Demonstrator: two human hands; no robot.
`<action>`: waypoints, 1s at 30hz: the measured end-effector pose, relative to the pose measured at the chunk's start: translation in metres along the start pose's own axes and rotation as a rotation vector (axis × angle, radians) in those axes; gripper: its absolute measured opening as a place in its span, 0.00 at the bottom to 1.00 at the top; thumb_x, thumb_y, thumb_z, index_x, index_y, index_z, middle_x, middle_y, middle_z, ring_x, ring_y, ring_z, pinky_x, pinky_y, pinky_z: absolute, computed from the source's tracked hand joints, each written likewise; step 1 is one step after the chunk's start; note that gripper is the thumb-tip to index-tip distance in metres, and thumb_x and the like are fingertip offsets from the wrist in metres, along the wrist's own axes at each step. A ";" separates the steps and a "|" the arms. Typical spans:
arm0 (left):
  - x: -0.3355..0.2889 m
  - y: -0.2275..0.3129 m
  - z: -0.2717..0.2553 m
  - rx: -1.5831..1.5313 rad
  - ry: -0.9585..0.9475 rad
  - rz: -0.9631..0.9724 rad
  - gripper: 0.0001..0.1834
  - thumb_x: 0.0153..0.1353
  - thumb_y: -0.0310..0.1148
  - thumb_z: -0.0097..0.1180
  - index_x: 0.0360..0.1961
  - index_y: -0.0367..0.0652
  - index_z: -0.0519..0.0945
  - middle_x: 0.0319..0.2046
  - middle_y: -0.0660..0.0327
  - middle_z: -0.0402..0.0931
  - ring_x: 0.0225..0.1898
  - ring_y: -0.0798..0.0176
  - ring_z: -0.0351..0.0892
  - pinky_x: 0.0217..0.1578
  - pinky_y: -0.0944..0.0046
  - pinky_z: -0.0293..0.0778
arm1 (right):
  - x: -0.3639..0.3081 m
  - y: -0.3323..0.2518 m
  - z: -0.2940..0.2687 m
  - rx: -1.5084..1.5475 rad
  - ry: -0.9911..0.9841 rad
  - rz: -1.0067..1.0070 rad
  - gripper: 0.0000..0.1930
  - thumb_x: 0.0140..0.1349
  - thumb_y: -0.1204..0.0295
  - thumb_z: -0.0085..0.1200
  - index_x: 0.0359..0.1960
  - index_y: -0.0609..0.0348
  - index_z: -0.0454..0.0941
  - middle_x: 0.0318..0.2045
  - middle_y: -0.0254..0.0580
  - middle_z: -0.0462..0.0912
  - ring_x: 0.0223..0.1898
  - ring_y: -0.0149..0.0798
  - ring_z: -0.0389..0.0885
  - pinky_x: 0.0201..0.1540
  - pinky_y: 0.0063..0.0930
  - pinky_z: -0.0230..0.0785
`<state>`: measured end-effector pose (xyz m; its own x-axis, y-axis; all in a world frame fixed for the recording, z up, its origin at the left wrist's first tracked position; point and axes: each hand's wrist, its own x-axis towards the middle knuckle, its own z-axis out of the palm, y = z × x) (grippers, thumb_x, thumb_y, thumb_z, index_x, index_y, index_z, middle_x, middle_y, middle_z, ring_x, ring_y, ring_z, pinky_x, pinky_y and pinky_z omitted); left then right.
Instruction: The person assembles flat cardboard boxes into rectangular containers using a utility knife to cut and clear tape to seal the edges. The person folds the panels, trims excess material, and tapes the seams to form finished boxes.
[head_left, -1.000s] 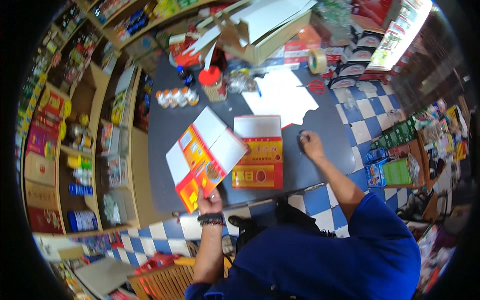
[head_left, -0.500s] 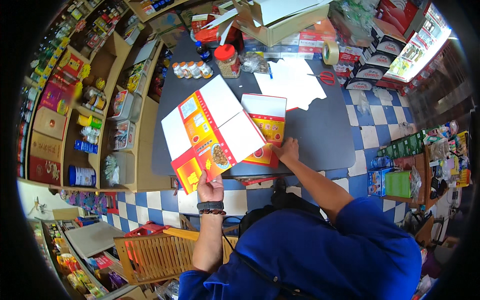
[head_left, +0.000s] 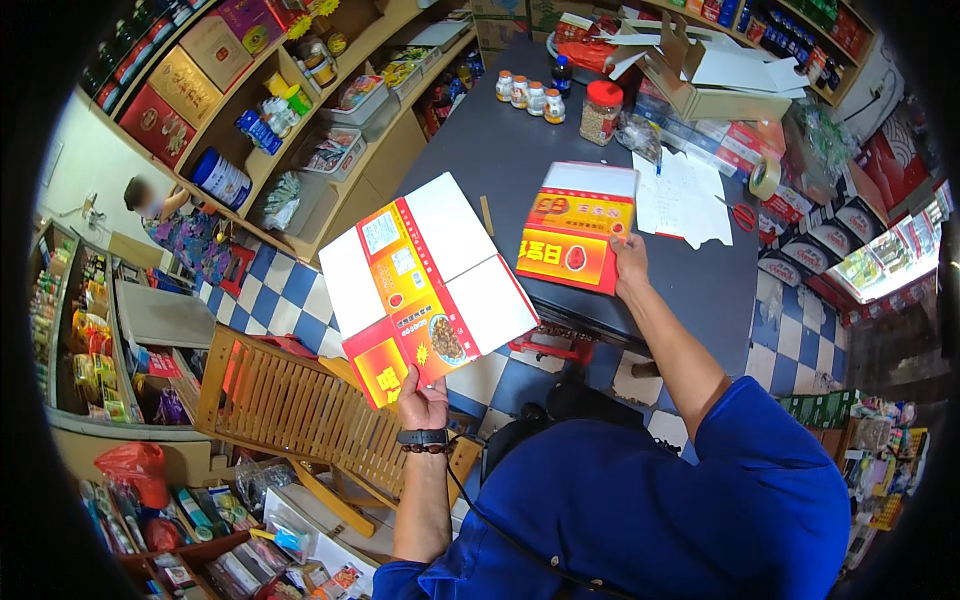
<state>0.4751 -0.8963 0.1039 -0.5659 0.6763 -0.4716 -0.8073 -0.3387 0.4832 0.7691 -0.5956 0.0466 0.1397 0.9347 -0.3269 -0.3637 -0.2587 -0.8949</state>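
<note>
My left hand (head_left: 423, 399) is closed on the lower edge of a large cut-open cardboard sheet (head_left: 425, 307), red and yellow with wide white flaps and a printed bowl of food. The sheet is held tilted past the near left table edge, over the floor and a bench. In my right hand (head_left: 631, 262) is the right edge of a smaller red-and-yellow cardboard piece (head_left: 568, 258) with a white flap at its top. That piece lies over the table's near edge; whether it touches the tabletop I cannot tell.
On the dark table (head_left: 470, 150) stand small bottles (head_left: 536, 100), a red-lidded jar (head_left: 601, 112), white sheets (head_left: 683, 200), red scissors (head_left: 742, 217), a tape roll (head_left: 765, 177) and an open carton (head_left: 700, 90). A slatted wooden bench (head_left: 300, 395) is at left, with a person (head_left: 190, 235) beyond it.
My view has turned left. The large sheet has come away from over the table to the bench side. My right hand now grips the smaller piece, which has shifted apart from the sheet.
</note>
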 end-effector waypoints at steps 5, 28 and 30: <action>-0.010 -0.013 0.006 -0.010 -0.077 -0.020 0.21 0.67 0.24 0.53 0.61 0.39 0.69 0.62 0.56 0.73 0.63 0.56 0.73 0.63 0.50 0.72 | 0.034 -0.021 0.057 0.076 -0.155 -0.139 0.21 0.70 0.72 0.53 0.60 0.64 0.61 0.52 0.53 0.78 0.47 0.42 0.82 0.49 0.34 0.79; -0.072 -0.321 0.123 0.476 -0.476 -0.550 0.19 0.67 0.22 0.54 0.59 0.36 0.74 0.50 0.54 0.81 0.49 0.59 0.84 0.51 0.58 0.82 | 0.057 -0.181 -0.386 0.089 -0.197 0.232 0.24 0.68 0.70 0.52 0.65 0.57 0.66 0.54 0.44 0.79 0.54 0.44 0.79 0.58 0.41 0.73; -0.083 -0.335 0.127 0.641 -0.532 -0.519 0.19 0.67 0.20 0.54 0.59 0.36 0.75 0.51 0.54 0.81 0.49 0.60 0.84 0.51 0.61 0.81 | 0.073 -0.193 -0.403 0.009 -0.232 0.216 0.24 0.68 0.70 0.52 0.65 0.57 0.66 0.53 0.44 0.79 0.54 0.43 0.79 0.57 0.39 0.73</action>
<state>0.8135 -0.7558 0.0754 0.1096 0.9007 -0.4203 -0.6017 0.3967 0.6932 1.2209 -0.5757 0.0726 -0.1549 0.8892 -0.4304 -0.3705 -0.4562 -0.8091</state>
